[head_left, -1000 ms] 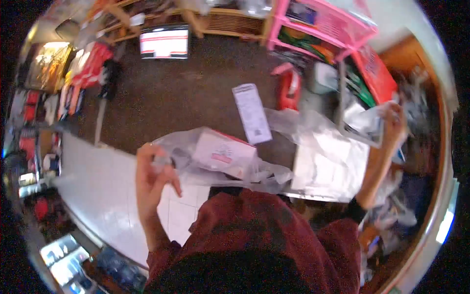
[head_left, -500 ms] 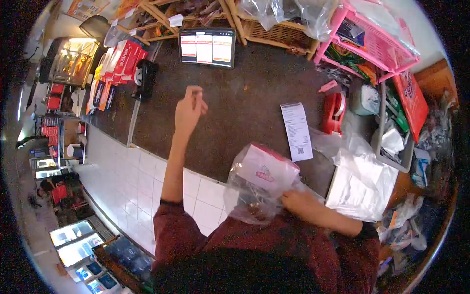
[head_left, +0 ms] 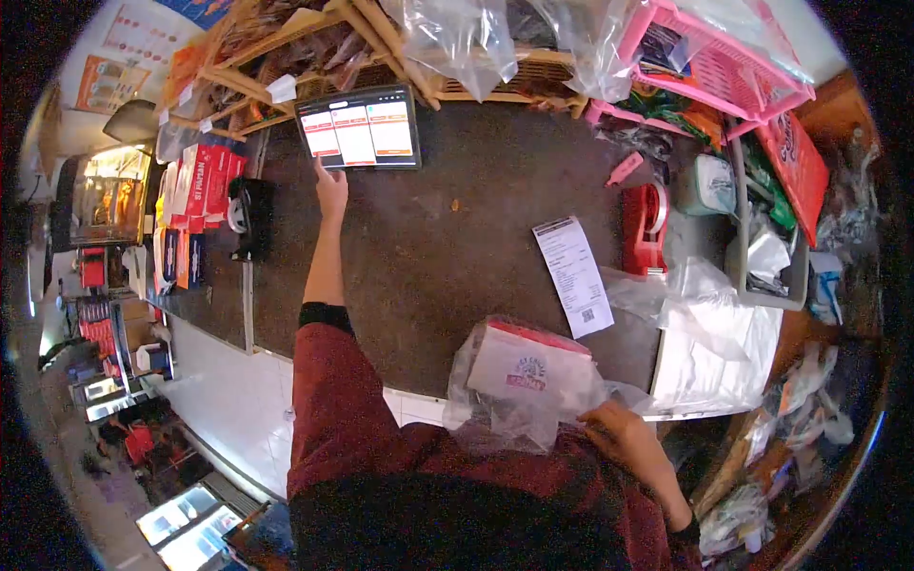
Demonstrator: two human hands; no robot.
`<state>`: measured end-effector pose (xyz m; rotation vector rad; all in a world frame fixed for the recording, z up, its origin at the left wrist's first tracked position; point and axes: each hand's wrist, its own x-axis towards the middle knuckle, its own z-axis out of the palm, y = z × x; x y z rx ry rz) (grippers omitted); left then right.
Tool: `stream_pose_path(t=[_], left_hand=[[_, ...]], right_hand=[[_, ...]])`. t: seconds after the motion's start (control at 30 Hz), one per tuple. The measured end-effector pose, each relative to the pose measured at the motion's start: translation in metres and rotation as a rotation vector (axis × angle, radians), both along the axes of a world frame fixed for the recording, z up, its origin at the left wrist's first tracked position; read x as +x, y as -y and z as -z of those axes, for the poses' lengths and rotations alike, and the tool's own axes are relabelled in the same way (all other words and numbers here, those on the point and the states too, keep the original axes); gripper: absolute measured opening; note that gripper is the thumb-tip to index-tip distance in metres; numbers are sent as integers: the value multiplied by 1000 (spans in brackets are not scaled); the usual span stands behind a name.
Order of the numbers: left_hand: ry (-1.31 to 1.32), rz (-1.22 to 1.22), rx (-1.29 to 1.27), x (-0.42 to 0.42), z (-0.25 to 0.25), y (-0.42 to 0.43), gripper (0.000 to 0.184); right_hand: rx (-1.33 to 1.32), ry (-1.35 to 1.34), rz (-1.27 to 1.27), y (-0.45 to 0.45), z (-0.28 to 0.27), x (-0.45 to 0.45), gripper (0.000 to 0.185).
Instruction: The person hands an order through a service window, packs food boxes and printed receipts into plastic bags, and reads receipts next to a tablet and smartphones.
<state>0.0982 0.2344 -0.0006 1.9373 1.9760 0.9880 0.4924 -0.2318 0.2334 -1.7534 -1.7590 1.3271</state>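
My left hand [head_left: 330,187] is stretched out to the tablet [head_left: 358,130], its index finger extended at the lower left of the lit screen, the other fingers curled and holding nothing. Near my body, my right hand [head_left: 617,430] is closed on the edge of a clear plastic bag [head_left: 519,423]. Inside that bag lies a white box [head_left: 533,366] with a red edge and a printed logo. Above and right of the box, a printed receipt [head_left: 572,276] lies flat on the dark counter [head_left: 428,247].
A red tape dispenser [head_left: 645,228] stands right of the receipt. White sheets in plastic [head_left: 719,352] lie at the right front. Pink racks [head_left: 714,57] and a grey bin [head_left: 776,285] stand at the right. Red boxes [head_left: 202,186] and a black device [head_left: 251,217] are at the left.
My left hand has moved from the bag, up and left to the tablet. My right hand has come from the right side to the bag, which now sits closer around the box.
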Motion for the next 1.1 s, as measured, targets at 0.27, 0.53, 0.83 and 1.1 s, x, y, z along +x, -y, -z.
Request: stream_pose_path(t=[0.27,0.53,0.83,1.1], left_hand=[[18,45,-320,-18,-7,4,61],[122,103,-321,-13,-24,13,71],[345,-99,-461,3,-15,4,69],[548,-91,-465,16,-15,6,65]], right_hand=[[-44,-67,176,7,4,-8,12],[-52,-17,180,10,5,-7,15],[-88,-83,202,6,-3,-5,16],[-112,-133,211,4,-2,-4,16]])
